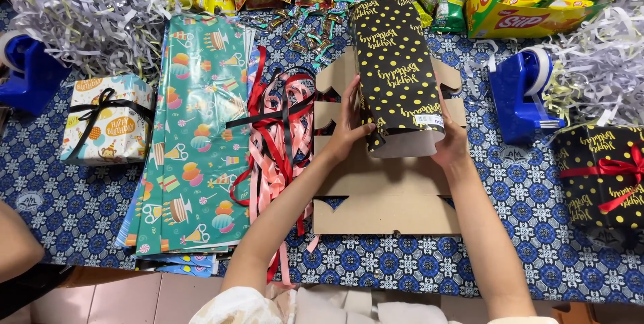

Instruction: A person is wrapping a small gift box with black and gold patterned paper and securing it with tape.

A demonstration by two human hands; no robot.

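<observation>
On the blue patterned tablecloth (80, 210), head view: flat cardboard box blank (386, 193), centre; roll of black gift wrap with gold dots (396, 69) lying on it, long axis running away from the person, open near end between both hands. Left hand (345, 133) cupped on the roll's left side; right hand (451, 141) cupped on its right; both equally near. Left of these: loose ribbons (278, 129), teal wrapping sheets (198, 136), wrapped gift (107, 126). Right: blue tape dispenser (523, 92)

Two tape dispensers (520, 92), two wrapped gift boxes (107, 119).
</observation>
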